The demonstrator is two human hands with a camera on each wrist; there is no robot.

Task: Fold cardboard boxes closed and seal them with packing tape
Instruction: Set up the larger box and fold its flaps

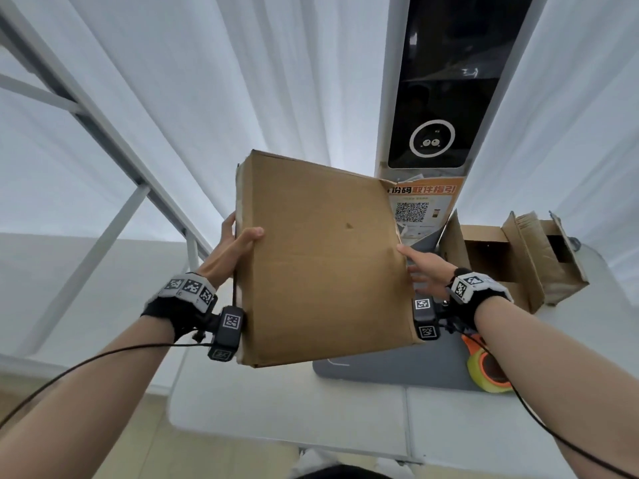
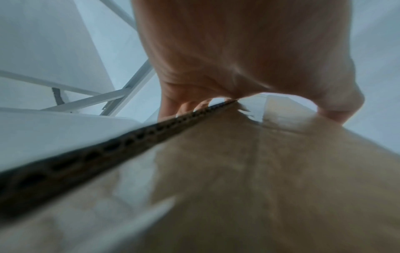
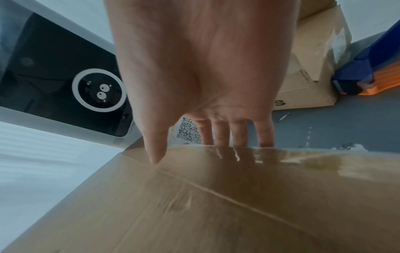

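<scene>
I hold a closed brown cardboard box (image 1: 321, 257) up in the air over the table, one broad face turned towards me. My left hand (image 1: 238, 243) grips its left edge, thumb on the near face and fingers behind. In the left wrist view the left hand (image 2: 238, 51) pinches the corrugated edge (image 2: 108, 149). My right hand (image 1: 422, 271) holds the right side, thumb at the front corner. In the right wrist view the right hand's (image 3: 194, 59) fingers reach over the far edge of a glossy taped face of the box (image 3: 216, 205). An orange and yellow tape dispenser (image 1: 487, 368) lies on the table under my right forearm.
A white table (image 1: 276, 402) with a grey mat (image 1: 380, 368) lies below. An open cardboard box (image 1: 518, 257) stands at the back right. A tall white kiosk with a black screen (image 1: 439, 98) rises behind, and a white metal frame (image 1: 103, 133) slants on the left.
</scene>
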